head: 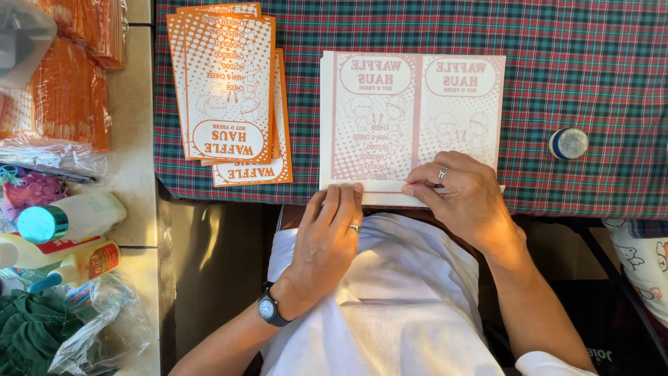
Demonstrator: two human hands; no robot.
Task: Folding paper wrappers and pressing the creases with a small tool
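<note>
Pink printed sheets (410, 118) lie under both palm-down hands, left hand (327, 237) fingers flat, right hand (463, 198) fingers pinching the folded edge.

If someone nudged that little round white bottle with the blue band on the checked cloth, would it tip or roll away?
The small round white bottle with the blue band seems to stand upright, seen from above, so a light push would probably slide or tip it. Once on its side it would likely roll. The plaid tablecloth may slow it.

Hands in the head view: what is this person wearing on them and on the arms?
The left hand has a ring on one finger and a dark wristwatch with a round blue-grey face. The right hand has a silver ring. Both forearms are bare; a white sleeve edge shows on the right arm.
</note>
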